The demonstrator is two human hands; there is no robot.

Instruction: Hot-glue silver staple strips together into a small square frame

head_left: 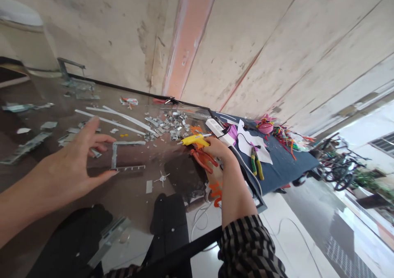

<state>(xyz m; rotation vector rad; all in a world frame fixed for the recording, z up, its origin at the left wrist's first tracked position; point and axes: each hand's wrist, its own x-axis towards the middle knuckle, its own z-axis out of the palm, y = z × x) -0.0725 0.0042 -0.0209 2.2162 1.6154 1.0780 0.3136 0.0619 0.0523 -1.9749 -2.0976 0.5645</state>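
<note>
The left hand (76,155) is spanning the U-shaped frame (114,157) lying on the bench (129,196), fingers standing apart at its corners, apparently for steadying it, while the right hand (219,150) is touching the yellow glue gun (192,140), its grip hidden, so I cannot tell whether it is clamping.

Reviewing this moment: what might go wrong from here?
The yellow plastic glue gun, held in the right hand, has its tip close to loose silver scraps; some might stick to it. The red-handled pliers lie just below and could get knocked. The left hand, spread at the thin grey three-sided frame, might push it askew.
</note>
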